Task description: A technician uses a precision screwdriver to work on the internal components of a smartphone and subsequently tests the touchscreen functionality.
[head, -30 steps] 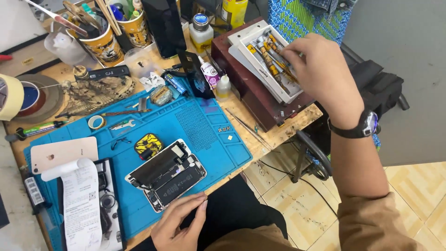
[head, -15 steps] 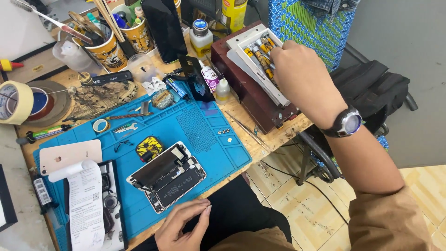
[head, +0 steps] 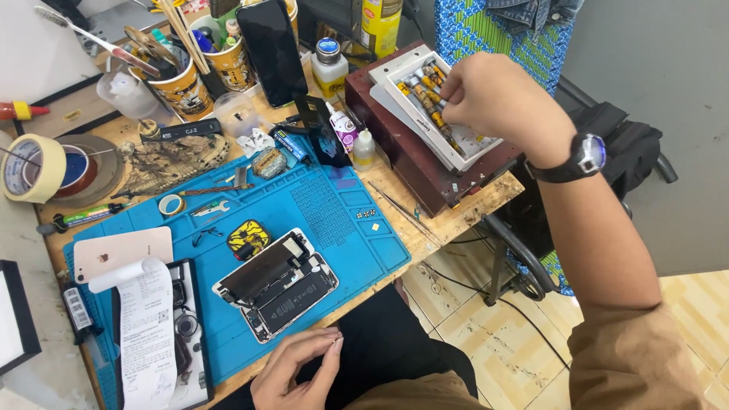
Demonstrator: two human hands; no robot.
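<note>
Fingertips of right hand (head: 505, 102) hidden in screwdriver tray (head: 395, 72) — grip unclear; left hand (head: 296, 372) loose.

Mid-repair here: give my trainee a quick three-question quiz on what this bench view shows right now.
1. True or false: the right hand reaches into the white tray of small tools.
2. What lies on the blue mat nearest the left hand?
A. roll of tape
B. opened phone
C. scissors
3. Fill in: the white tray sits on a dark red ____.

Key:
1. True.
2. B, the opened phone.
3. Box.
</note>
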